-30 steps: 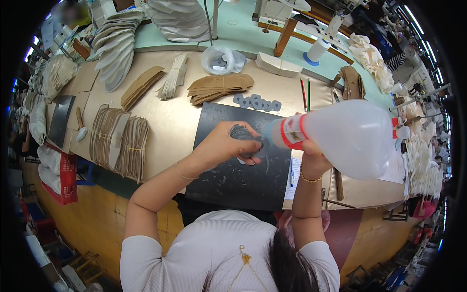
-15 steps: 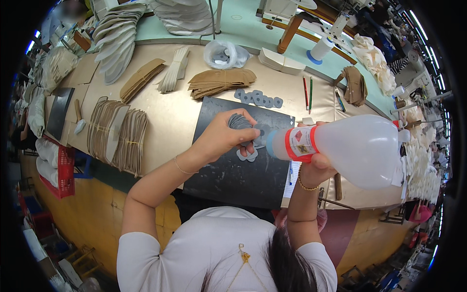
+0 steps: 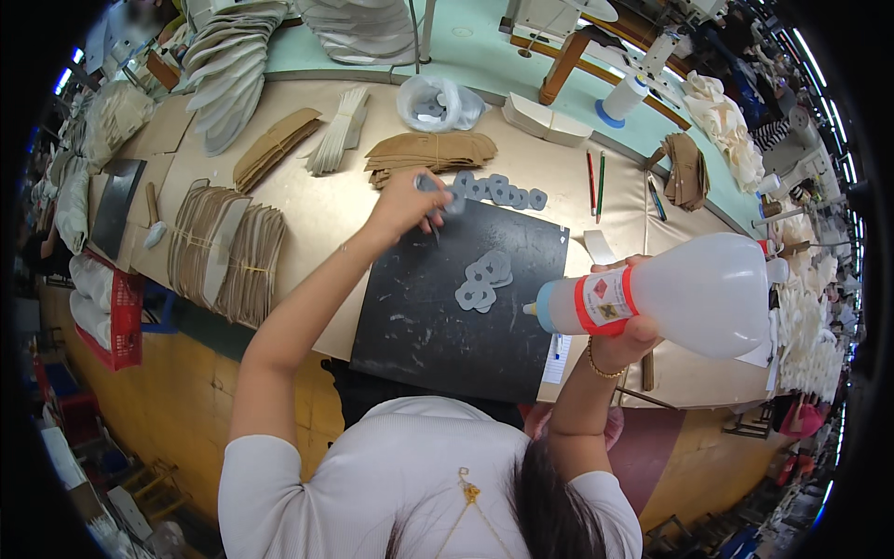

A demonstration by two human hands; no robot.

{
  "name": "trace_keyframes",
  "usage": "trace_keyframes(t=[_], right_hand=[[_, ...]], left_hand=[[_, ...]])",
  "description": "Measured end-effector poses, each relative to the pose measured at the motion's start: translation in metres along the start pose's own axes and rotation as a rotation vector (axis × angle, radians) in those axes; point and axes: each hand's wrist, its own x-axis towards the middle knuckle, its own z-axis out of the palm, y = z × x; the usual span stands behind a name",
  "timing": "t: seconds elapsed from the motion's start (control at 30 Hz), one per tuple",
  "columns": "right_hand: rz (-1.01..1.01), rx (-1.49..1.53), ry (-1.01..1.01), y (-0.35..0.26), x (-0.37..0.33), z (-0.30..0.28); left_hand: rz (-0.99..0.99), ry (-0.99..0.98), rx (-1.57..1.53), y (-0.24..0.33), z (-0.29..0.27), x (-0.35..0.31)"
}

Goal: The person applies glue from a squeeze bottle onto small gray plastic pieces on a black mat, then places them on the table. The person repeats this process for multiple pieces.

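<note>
My right hand [image 3: 626, 347] is wrapped round a translucent white squeeze bottle [image 3: 712, 293]. The bottle lies tilted on its side, with its pale blue neck and narrow tip pointing left. At the far edge of the black board [image 3: 410, 317], my left hand [image 3: 410, 203] is closed on some small flat grey pieces [image 3: 428, 184], partly hidden by the fingers and blurred. Below the bottle tip's left side, a small overlapping cluster of holed grey pieces [image 3: 484, 279] rests on the board. Beyond the board, beside my left hand, lies a row of similar grey pieces [image 3: 503, 191].
Brown bundles [image 3: 433, 149] and a plastic bag of grey pieces [image 3: 433, 104] lie farther back. Tied brown stacks [image 3: 223, 247] stand at the left. Two pencils [image 3: 596, 182], a pen [image 3: 656, 200] and a thread cone [image 3: 624, 98] are at the right.
My left hand has moved up and left with grey pieces, away from the cluster on the board. The bottle has shifted slightly right and down, and its tip now shows apart from the pieces.
</note>
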Motion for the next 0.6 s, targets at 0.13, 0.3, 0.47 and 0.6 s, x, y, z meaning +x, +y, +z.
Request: trace_keyframes(t=[0.13, 0.3, 0.47, 0.6], right_hand=[[0.017, -0.145, 0.001, -0.005, 0.0, -0.004], [-0.099, -0.073, 0.004, -0.007, 0.006, -0.009], [-0.067, -0.067, 0.03, -0.006, 0.009, -0.007], [-0.05, -0.115, 0.047, -0.001, 0.006, -0.007]], left_hand=[[-0.038, 0.001, 0.236, -0.001, -0.003, 0.047], [0.193, 0.179, 0.665, 0.002, -0.011, 0.066], [0.41, 0.508, 1.087, -0.031, -0.086, 0.109], [-0.341, 0.192, 0.702, -0.011, -0.111, 0.097]])
